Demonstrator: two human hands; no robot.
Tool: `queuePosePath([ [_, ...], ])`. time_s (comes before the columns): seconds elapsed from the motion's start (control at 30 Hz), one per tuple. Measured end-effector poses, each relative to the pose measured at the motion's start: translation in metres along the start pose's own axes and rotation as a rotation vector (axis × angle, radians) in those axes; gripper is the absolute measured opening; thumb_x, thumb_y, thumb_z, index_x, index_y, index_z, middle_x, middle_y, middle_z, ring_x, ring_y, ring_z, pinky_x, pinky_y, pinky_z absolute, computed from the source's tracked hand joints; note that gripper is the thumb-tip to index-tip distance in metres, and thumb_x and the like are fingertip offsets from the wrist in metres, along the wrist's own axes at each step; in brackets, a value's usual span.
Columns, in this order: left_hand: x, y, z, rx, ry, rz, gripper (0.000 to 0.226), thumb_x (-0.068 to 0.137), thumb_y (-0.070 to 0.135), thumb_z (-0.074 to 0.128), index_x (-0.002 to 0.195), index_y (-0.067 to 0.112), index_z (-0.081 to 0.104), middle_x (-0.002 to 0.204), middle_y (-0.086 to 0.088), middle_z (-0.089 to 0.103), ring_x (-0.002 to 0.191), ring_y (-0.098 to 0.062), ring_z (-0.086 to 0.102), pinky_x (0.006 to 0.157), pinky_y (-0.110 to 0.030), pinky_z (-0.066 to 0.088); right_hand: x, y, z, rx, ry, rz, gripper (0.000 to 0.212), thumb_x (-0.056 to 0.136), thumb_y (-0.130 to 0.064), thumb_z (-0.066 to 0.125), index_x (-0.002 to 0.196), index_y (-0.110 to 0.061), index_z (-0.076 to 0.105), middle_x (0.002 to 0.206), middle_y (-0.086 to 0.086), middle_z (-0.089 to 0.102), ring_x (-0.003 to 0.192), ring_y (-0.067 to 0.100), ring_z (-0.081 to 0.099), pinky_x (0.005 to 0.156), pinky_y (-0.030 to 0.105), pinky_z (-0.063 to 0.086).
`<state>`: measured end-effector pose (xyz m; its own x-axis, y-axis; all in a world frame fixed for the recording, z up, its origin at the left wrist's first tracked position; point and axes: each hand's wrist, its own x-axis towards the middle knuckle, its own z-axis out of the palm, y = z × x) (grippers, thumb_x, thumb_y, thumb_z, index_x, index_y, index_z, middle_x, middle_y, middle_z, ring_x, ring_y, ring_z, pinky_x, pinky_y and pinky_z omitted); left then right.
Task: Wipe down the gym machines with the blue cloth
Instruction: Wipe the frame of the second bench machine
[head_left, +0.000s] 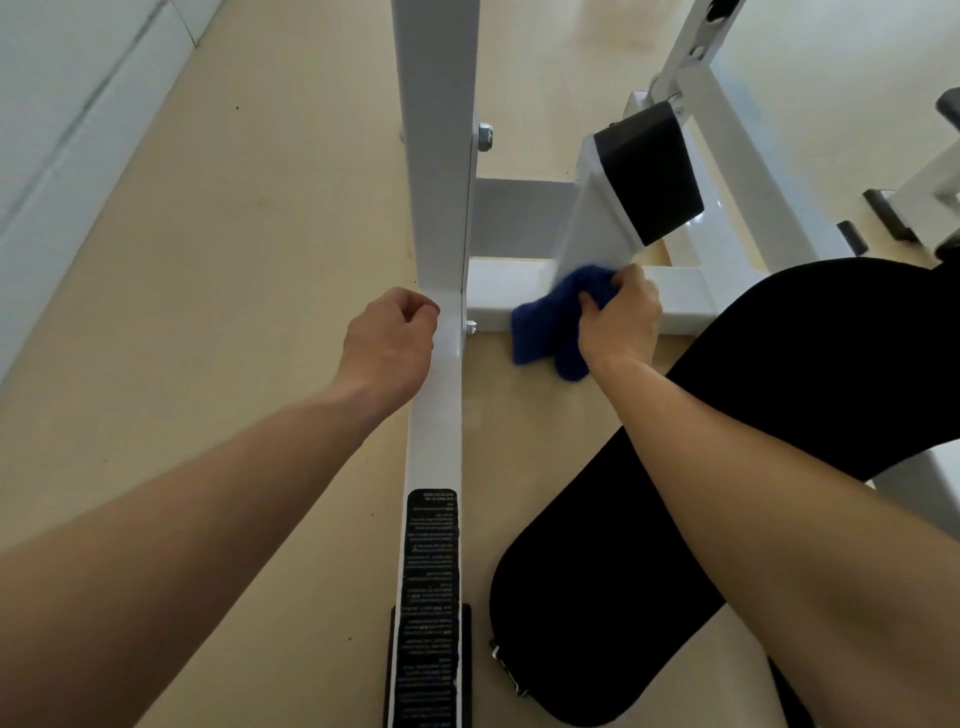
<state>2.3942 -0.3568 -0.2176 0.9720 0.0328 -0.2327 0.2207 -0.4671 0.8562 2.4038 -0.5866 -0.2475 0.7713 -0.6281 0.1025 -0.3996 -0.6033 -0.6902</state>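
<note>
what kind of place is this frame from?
Most likely a gym or fitness room: a white bolted steel machine frame, a black padded bench beside it, and a black printed label on the frame.

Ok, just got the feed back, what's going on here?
A person is wiping a white gym machine. The right hand grips the bunched blue cloth against the lower end of the angled white bracket with the black pad. The left hand, fingers loosely curled and holding nothing, rests against the white upright post. A black seat cushion lies nearby.
</note>
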Motion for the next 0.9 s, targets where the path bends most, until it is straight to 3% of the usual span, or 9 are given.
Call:
queuePosePath([
  [0.13,0.000,-0.003,-0.002,-0.022,0.018,-0.029,0.020,0.095,0.030,0.044,0.090,0.030,0.063,0.092,0.009,0.067,0.088,-0.019,0.068,0.084,-0.048,0.057,-0.011,0.003,0.010,0.006,-0.045,-0.027,0.025,0.097,-0.022,0.057,0.120,-0.012,0.051,0.123,0.009,0.049,0.109,0.029,0.057,0.085,0.029,0.040],
  [0.23,0.001,-0.005,-0.008,0.010,0.043,-0.015,0.021,0.097,0.031,0.042,0.088,0.032,0.061,0.095,0.011,0.066,0.090,-0.018,0.067,0.084,-0.047,0.057,-0.032,-0.002,0.026,-0.013,-0.122,-0.372,0.034,0.097,-0.013,0.055,0.131,-0.008,0.052,0.133,0.014,0.047,0.114,0.029,0.053,0.094,0.030,0.042],
  [0.33,0.003,-0.006,-0.013,0.026,0.059,-0.018,0.023,0.097,0.032,0.041,0.089,0.030,0.062,0.095,0.011,0.066,0.090,-0.019,0.067,0.083,-0.047,0.057,-0.031,-0.007,0.041,-0.210,-0.198,-0.601,0.048,0.095,-0.003,0.053,0.142,-0.003,0.045,0.146,0.016,0.040,0.126,0.032,0.046,0.103,0.034,0.040],
  [0.43,0.005,-0.005,-0.015,-0.006,0.077,-0.033,0.028,0.098,0.033,0.038,0.093,0.024,0.064,0.097,0.009,0.066,0.086,-0.016,0.067,0.083,-0.047,0.057,-0.022,-0.010,0.052,-0.366,-0.309,-0.587,0.052,0.096,-0.013,0.048,0.146,-0.006,0.037,0.150,0.012,0.038,0.132,0.030,0.041,0.105,0.036,0.037],
  [0.53,0.006,-0.007,-0.015,-0.058,0.092,-0.040,0.035,0.102,0.033,0.034,0.094,0.019,0.065,0.100,0.006,0.067,0.082,-0.015,0.068,0.083,-0.048,0.056,-0.027,-0.013,0.066,-0.434,-0.389,-0.705,0.060,0.095,-0.029,0.046,0.150,-0.007,0.033,0.153,0.014,0.036,0.142,0.033,0.029,0.117,0.040,0.026],
  [0.67,0.009,-0.012,-0.018,-0.079,0.142,0.021,0.037,0.104,0.032,0.032,0.092,0.020,0.065,0.097,0.004,0.069,0.078,-0.016,0.068,0.080,-0.045,0.055,-0.008,-0.009,0.068,-0.471,-0.483,-0.866,0.058,0.099,-0.029,0.045,0.150,-0.004,0.032,0.158,0.015,0.030,0.147,0.034,0.021,0.122,0.040,0.016],
  [0.77,0.012,-0.013,-0.017,-0.085,0.155,0.039,0.037,0.104,0.030,0.032,0.092,0.019,0.065,0.096,0.003,0.069,0.078,-0.018,0.068,0.077,-0.041,0.054,0.012,-0.013,0.066,-0.487,-0.516,-0.889,0.049,0.103,-0.025,0.038,0.150,-0.008,0.034,0.159,0.010,0.029,0.146,0.029,0.023,0.118,0.040,0.025],
  [0.9,0.012,-0.015,-0.011,-0.062,0.126,0.041,0.035,0.104,0.031,0.033,0.090,0.021,0.064,0.096,0.004,0.069,0.079,-0.017,0.067,0.074,-0.038,0.053,0.013,-0.029,0.076,-0.479,-0.481,-0.765,0.037,0.097,-0.013,0.041,0.132,-0.007,0.046,0.138,0.011,0.047,0.129,0.030,0.039,0.105,0.038,0.037],
])
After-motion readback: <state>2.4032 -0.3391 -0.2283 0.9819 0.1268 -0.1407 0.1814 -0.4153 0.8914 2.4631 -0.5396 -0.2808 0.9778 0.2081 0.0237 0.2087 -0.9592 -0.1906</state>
